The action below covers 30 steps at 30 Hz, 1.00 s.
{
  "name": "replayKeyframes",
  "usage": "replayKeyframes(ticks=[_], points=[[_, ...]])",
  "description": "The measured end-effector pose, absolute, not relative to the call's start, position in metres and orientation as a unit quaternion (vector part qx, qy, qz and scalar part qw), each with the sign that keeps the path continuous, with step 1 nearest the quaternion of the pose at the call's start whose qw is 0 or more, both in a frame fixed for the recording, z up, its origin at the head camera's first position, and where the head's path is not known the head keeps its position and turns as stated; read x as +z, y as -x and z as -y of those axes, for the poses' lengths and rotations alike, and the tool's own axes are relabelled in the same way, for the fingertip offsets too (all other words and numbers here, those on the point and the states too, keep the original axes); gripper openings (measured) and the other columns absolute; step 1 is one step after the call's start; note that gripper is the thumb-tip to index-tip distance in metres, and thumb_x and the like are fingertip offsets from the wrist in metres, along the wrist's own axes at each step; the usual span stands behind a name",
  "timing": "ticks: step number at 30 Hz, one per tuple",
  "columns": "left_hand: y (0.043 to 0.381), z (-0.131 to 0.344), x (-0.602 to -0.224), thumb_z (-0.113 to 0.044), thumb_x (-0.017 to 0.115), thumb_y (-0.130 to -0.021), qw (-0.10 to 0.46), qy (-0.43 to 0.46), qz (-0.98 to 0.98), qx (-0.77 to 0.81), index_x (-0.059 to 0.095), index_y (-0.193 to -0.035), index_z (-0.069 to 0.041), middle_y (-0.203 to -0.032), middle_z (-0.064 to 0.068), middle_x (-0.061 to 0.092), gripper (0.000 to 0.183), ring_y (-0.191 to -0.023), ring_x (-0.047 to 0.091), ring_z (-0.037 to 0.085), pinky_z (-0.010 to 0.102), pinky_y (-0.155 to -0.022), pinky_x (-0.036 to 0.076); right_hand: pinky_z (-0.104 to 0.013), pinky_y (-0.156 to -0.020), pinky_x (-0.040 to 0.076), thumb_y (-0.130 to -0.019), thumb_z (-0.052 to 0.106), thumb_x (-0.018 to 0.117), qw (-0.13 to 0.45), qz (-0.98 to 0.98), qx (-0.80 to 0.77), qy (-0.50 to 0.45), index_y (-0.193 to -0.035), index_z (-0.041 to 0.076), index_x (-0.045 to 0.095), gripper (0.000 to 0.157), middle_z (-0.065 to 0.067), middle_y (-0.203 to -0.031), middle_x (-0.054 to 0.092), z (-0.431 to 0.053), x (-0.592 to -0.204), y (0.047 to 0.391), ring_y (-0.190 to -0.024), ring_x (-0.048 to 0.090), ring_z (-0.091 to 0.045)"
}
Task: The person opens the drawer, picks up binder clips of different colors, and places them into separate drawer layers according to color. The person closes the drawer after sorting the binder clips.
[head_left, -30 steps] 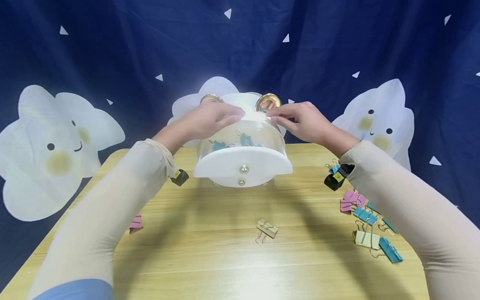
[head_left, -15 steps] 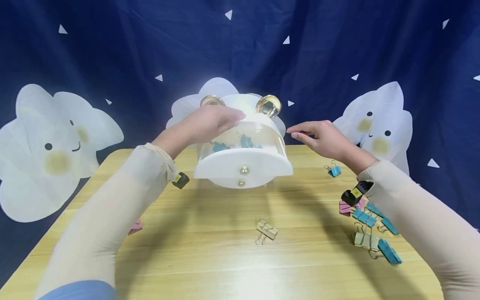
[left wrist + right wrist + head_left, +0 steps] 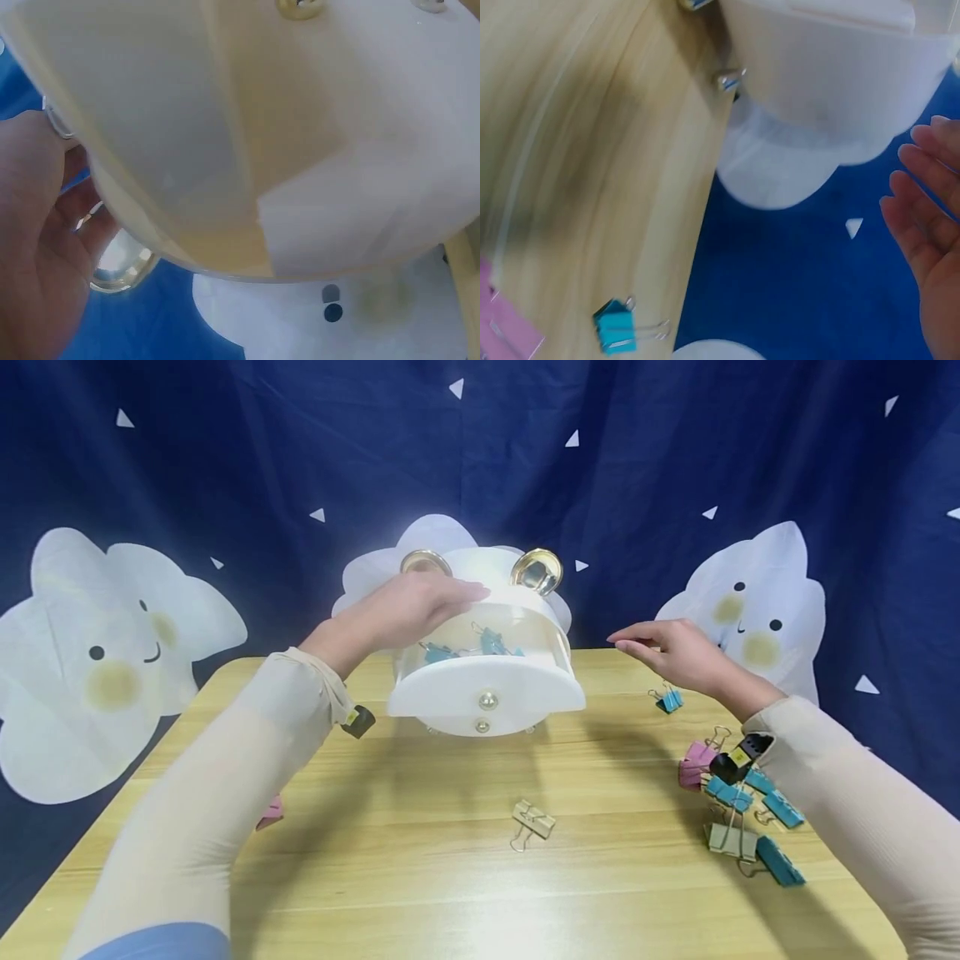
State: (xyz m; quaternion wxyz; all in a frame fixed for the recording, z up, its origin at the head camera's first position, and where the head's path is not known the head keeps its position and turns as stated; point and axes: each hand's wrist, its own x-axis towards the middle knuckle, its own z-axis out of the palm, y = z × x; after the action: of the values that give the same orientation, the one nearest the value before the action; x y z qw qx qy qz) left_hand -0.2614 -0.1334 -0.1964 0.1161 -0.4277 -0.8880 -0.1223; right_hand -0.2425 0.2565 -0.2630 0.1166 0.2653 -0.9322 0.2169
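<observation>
A white rounded storage box [image 3: 420, 687] with gold ear-like discs [image 3: 537, 572] stands at the back of the table. Its front shows an open space with several blue binder clips [image 3: 492, 642] inside. At the top front edge, my left hand [image 3: 420, 602] pinches the box's lid, fingertips partly hidden. In the left wrist view the left hand [image 3: 52, 240] is at the box's rim, beside a shiny metal ring [image 3: 60, 121]. My right hand [image 3: 675, 652] hovers right of the box, holding nothing, fingers extended; the right wrist view shows the right hand [image 3: 934, 202] apart from the box.
On the right of the table lie several pink, blue and cream binder clips [image 3: 731, 842], with one blue clip [image 3: 667, 700] further back. A cream clip [image 3: 534, 820] lies front centre, and a pink clip [image 3: 272, 812] at the left, partly behind the sleeve. A dark blue curtain [image 3: 637, 460] hangs behind.
My right hand has let go of the top of the box and moved right and down, away from it. My left hand has stayed at the top edge.
</observation>
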Motion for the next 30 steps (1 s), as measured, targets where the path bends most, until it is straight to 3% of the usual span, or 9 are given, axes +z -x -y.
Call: replayKeyframes(ticks=[2,9,18,25,30], points=[[0.26,0.133,-0.193,-0.031,0.05,-0.104,0.105,0.42,0.894,-0.114,0.056,-0.14,-0.027,-0.128,-0.012,0.061,0.037,-0.112,0.055,0.009,0.033,-0.103,0.041,-0.05,-0.081,0.052,-0.101,0.028,0.056,0.108,0.937,0.213,-0.255,-0.121,0.011,0.071,0.029,-0.011,-0.114,0.07,-0.263,-0.266,0.244,-0.097,0.067,-0.03],[0.263,0.125,-0.183,-0.03,0.048,-0.104,0.107,0.452,0.883,-0.071,0.053,-0.143,-0.022,-0.143,-0.007,0.052,0.04,-0.135,0.042,0.014,0.032,-0.114,0.029,-0.054,-0.084,0.051,-0.102,0.027,0.054,0.079,0.946,0.213,-0.229,-0.123,0.006,0.068,0.033,-0.017,-0.115,0.068,-0.289,-0.279,0.253,-0.097,0.067,-0.036],[0.268,0.118,-0.187,-0.025,0.048,-0.104,0.056,0.458,0.883,-0.079,0.044,-0.149,-0.02,-0.149,-0.004,0.045,0.045,-0.139,0.037,0.014,0.031,-0.115,0.027,-0.057,-0.089,0.049,-0.102,0.025,0.054,0.048,0.959,0.185,-0.21,-0.126,0.0,0.064,0.036,-0.023,-0.12,0.065,-0.312,-0.3,0.267,-0.099,0.066,-0.041],[0.265,0.118,-0.184,-0.031,0.047,-0.105,0.031,0.426,0.895,-0.127,0.045,-0.148,-0.03,-0.141,-0.011,0.052,0.043,-0.124,0.05,0.008,0.032,-0.109,0.036,-0.06,-0.092,0.045,-0.103,0.027,0.053,0.013,0.968,0.168,-0.188,-0.13,-0.004,0.057,0.042,-0.028,-0.122,0.061,-0.319,-0.311,0.276,-0.108,0.059,-0.046],[0.266,0.121,-0.182,-0.032,0.047,-0.105,0.039,0.423,0.897,-0.12,0.049,-0.145,-0.028,-0.139,-0.01,0.054,0.041,-0.121,0.053,0.01,0.033,-0.108,0.038,-0.06,-0.094,0.043,-0.101,0.029,0.056,-0.028,0.974,0.145,-0.172,-0.132,-0.009,0.052,0.049,-0.032,-0.123,0.059,-0.321,-0.322,0.286,-0.111,0.056,-0.049]])
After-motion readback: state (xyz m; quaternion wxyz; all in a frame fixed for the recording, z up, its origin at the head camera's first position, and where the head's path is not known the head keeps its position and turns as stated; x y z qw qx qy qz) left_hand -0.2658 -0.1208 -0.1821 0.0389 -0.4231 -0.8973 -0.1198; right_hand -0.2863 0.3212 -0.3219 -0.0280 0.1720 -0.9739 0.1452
